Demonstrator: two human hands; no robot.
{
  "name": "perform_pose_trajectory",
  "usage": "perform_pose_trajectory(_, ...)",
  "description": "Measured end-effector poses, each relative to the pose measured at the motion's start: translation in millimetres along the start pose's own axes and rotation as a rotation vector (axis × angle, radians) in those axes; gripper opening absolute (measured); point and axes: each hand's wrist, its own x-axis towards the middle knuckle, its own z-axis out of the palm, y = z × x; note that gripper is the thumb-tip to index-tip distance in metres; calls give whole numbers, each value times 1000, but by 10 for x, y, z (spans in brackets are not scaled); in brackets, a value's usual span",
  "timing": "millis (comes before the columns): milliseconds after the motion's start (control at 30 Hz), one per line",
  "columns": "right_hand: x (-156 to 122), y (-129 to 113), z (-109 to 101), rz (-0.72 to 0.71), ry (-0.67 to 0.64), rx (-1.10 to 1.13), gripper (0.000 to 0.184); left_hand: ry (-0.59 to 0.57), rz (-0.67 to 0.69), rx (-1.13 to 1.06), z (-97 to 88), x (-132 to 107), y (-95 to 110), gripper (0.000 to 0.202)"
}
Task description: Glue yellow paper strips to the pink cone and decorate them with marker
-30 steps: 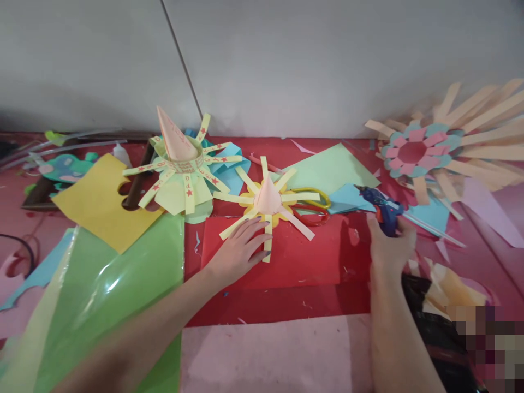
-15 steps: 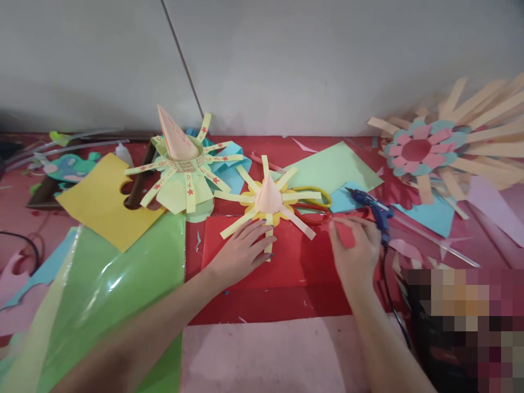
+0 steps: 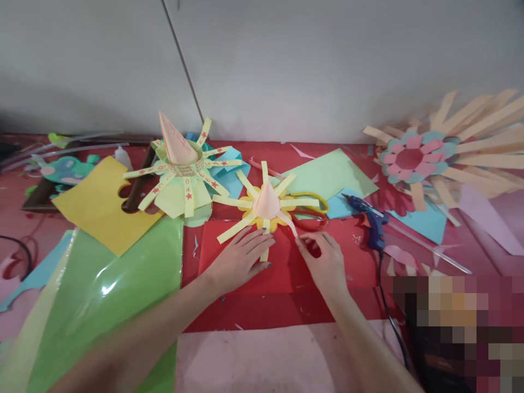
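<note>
Cone-centred paper flower (image 3: pixel 267 203) sits at the middle of the bench (image 3: pixel 282 311), its pink cone pointing up from a yellow scalloped base, with narrow strips fanning out all around, its near side over a red sheet (image 3: pixel 352 259). Take the cone as the centre of the dial, twelve toward the wall. Between four and five o'clock, the right hand (image 3: pixel 326 262) has its grip closed on the outer end of a pale pink strip (image 3: pixel 290 219), pinched between thumb and forefinger so that the strip bends. At seven, the left hand (image 3: pixel 242 258) has its grip released, fingers extended and lying across the strip at six. Two handle loops (image 3: pixel 320 200), one yellow and one red, lie just beside the base at three, while a light green sheet (image 3: pixel 333 173) spreads toward two. Farther out, a blue glue gun (image 3: pixel 375 233) lies between three and four, apart from both hands. A taller cone with lettered strips (image 3: pixel 185 158) stands at ten, a yellow sheet (image 3: pixel 98 202) lies at nine and a glossy green sheet (image 3: pixel 118 284) at eight. Well apart, between two and three, is a large paper flower with peach strips (image 3: pixel 440 148).
</note>
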Motion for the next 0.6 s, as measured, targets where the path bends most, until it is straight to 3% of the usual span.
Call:
perform_pose_trajectory(267, 21, 11, -21, -78, 41, 102, 16, -4, -18, -32, -13, -6, -5, 36)
perform_pose_trajectory(600, 41, -3, -70, 55, 50, 140, 19, 67, 4, -39, -29, 2, -3, 35)
